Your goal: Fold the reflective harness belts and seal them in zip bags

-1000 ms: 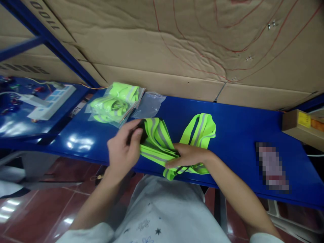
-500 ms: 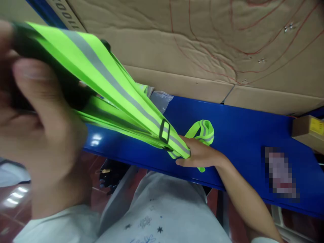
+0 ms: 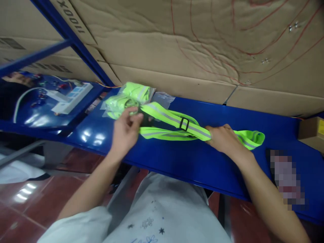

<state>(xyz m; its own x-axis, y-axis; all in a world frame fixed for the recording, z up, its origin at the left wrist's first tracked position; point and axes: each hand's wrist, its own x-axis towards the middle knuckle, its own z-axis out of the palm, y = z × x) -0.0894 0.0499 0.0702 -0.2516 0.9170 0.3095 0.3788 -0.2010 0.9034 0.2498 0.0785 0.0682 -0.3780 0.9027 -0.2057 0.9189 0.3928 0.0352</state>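
Observation:
A neon green reflective strap [image 3: 167,116] with a grey stripe stretches between my two hands, low over the blue table. My left hand [image 3: 128,126] is closed on its left end, at a dark piece that joins the bands. Toward the right, my right hand [image 3: 224,136] grips the strap's gathered bands, and a looped end [image 3: 250,138] sticks out past it. A black slider buckle [image 3: 184,124] sits on the upper band near my right hand. Just behind my left hand lie clear bags [image 3: 136,91] of folded green straps.
An empty-looking clear bag [image 3: 163,99] lies behind the strap on the blue table [image 3: 162,158]. Cardboard [image 3: 162,50] walls the back. A small box [image 3: 312,133] and a pixelated object [image 3: 287,177] are at right. Beyond the blue frame are a power strip [image 3: 73,98] and another person's hand [image 3: 19,79].
My left hand has moved from close to the camera down and away to the table, taking the strap's left end along. My right hand has shifted right and slightly up.

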